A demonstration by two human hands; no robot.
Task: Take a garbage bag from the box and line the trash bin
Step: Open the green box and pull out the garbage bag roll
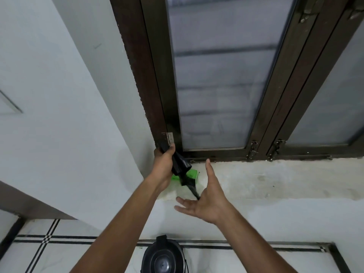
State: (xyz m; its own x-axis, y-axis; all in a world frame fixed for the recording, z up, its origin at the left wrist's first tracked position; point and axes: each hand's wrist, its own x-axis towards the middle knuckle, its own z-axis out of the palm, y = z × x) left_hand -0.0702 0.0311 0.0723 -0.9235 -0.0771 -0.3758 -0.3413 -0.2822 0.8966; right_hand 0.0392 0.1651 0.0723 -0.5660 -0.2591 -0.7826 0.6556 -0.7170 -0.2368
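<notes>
Beneath the window, on its concrete sill [256, 180], the left hand [163, 164] is gripping a rolled black garbage bag [180, 164] above the green box [192, 174]; the right hand [208, 201] is hovering nearby, fingers [182, 200] spread loose. The trash bin [164, 257] is standing below on the floor.

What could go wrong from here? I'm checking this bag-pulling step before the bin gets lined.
Only the left hand grips the rolled garbage bag; the right hand is open beneath its dangling tail, so the bag may slip or unroll unevenly. The green box lies near the sill edge and could be dragged off toward the trash bin.
</notes>
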